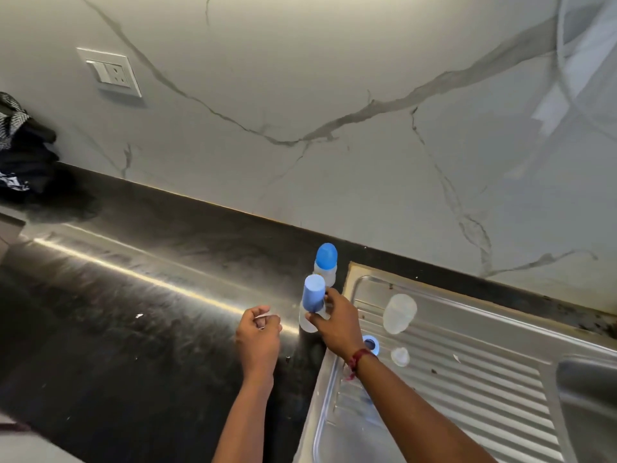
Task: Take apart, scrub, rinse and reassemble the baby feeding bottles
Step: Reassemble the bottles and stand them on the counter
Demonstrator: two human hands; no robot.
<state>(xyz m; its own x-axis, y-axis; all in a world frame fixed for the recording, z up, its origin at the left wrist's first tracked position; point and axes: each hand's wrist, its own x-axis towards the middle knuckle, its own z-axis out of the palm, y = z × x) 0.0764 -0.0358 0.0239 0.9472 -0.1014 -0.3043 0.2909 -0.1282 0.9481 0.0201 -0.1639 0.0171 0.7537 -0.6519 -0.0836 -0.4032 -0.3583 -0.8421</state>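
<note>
Two baby bottles with blue caps stand on the black counter beside the sink's drainboard. My right hand [335, 324] grips the nearer bottle [313, 297] around its collar, just under the cap. The farther bottle [326, 262] stands untouched behind it. My left hand [258, 335] hovers over the counter left of the near bottle, fingers curled; a pale sliver shows at the fingertips and I cannot tell what it is. On the drainboard lie a clear bottle body [399, 313], a blue screw ring [371, 344] and a clear nipple [400, 356].
The ribbed steel drainboard [467, 379] runs right to the sink basin [587, 396]. The black counter [133, 312] stretches left, with a dark bundle of cloth [23, 155] at its far end. A marble wall with a socket [112, 73] stands behind.
</note>
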